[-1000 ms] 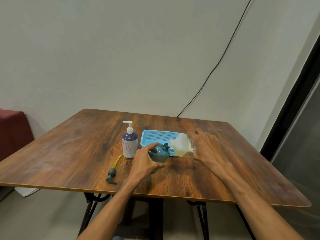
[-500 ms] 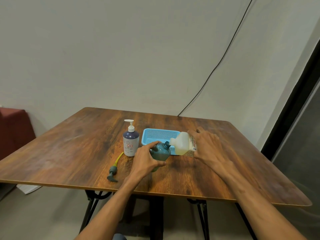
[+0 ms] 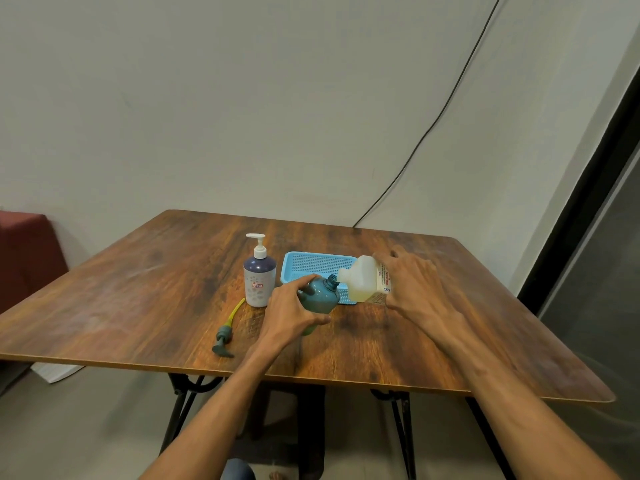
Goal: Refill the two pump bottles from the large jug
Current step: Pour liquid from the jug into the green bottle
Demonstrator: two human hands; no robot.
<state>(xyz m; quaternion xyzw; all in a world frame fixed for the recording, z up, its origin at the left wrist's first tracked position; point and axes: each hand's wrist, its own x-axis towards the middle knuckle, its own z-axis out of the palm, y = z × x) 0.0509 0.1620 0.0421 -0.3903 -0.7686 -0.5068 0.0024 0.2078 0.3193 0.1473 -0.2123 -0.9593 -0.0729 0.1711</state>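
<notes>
- A loose pump point(image 3: 223, 338) with a yellow tube lies near the front edge of the worktop point(image 3: 138, 299).
- The left hand point(image 3: 292, 315) is wrapped around a teal bottle point(image 3: 320, 297), open at the neck.
- The right hand point(image 3: 414, 289) grips the jug point(image 3: 362, 284), tipped with its spout at the teal bottle's mouth.
- A purple pump bottle point(image 3: 258, 280) stands upright to the left.
- A blue basket point(image 3: 313, 266) sits behind.

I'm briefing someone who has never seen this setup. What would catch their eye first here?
Mid-table, the right hand tips a pale jug of yellowish liquid, spout at the open neck of a teal bottle gripped and tilted by the left hand. Behind them sits a blue basket. To the left stand a white-pump bottle and, lying loose, a removed pump.
</notes>
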